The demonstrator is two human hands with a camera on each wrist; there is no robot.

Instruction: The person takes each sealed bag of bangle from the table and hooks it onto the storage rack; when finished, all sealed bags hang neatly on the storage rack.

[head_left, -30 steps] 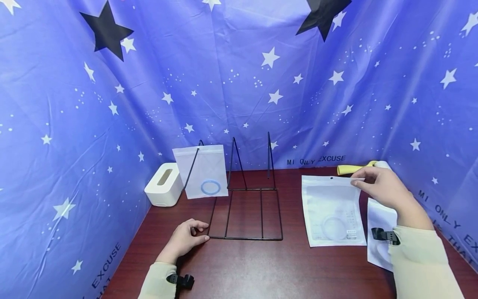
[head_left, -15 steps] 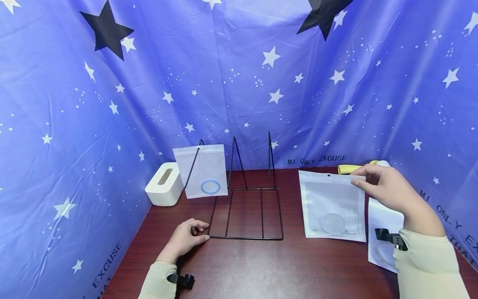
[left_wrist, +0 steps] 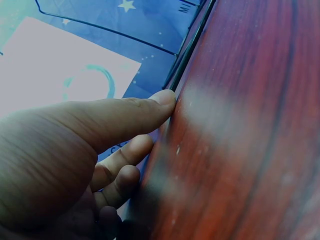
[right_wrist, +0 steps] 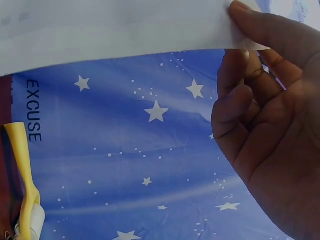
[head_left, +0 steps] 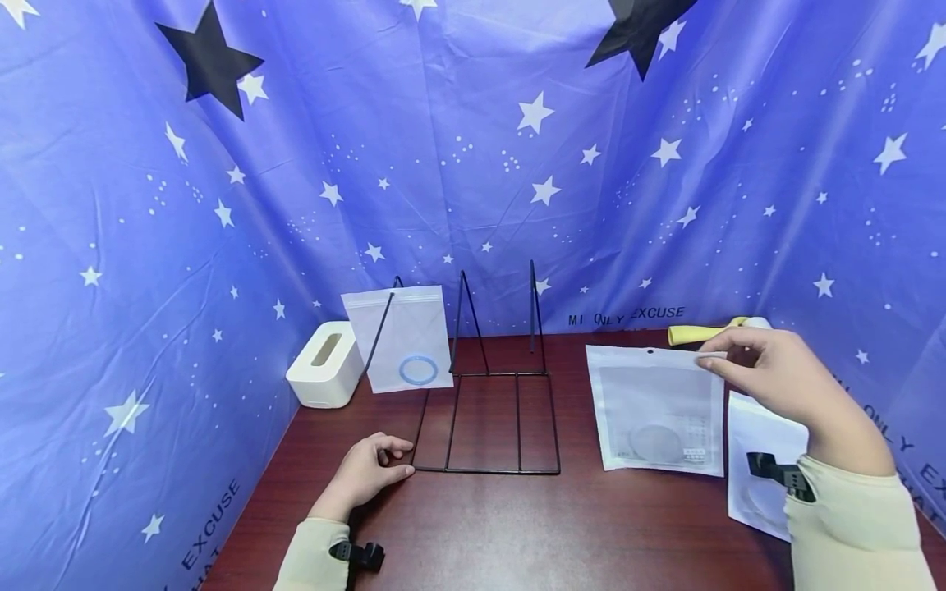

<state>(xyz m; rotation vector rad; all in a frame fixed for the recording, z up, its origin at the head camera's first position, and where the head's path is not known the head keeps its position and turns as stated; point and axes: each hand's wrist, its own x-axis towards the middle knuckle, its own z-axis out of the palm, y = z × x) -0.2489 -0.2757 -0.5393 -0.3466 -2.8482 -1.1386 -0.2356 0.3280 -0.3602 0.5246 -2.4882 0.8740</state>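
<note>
In the head view my right hand (head_left: 769, 373) pinches the top right corner of a white zip-lock bag (head_left: 650, 402) that has a small hole in its top edge. A round shape shows through the bag's lower part. In the right wrist view the thumb lies over the bag (right_wrist: 125, 30), with the fingers behind its edge. My left hand (head_left: 365, 472) holds the front left corner of a black wire rack (head_left: 519, 427), thumb and fingers at the wire. From the rack's left upright hangs another zip-lock bag (head_left: 399, 341) with a blue ring in it.
A white tissue box (head_left: 325, 369) stands left of the rack. Another white bag (head_left: 757, 501) lies at the right, partly under the right sleeve. Behind the right hand is a yellow-handled item (head_left: 691, 335) with a white end. A starry blue curtain (head_left: 488, 148) encloses the table.
My right hand has lifted the bag's lower edge a little and moved slightly right and nearer. The left hand and the rack have stayed in place.
</note>
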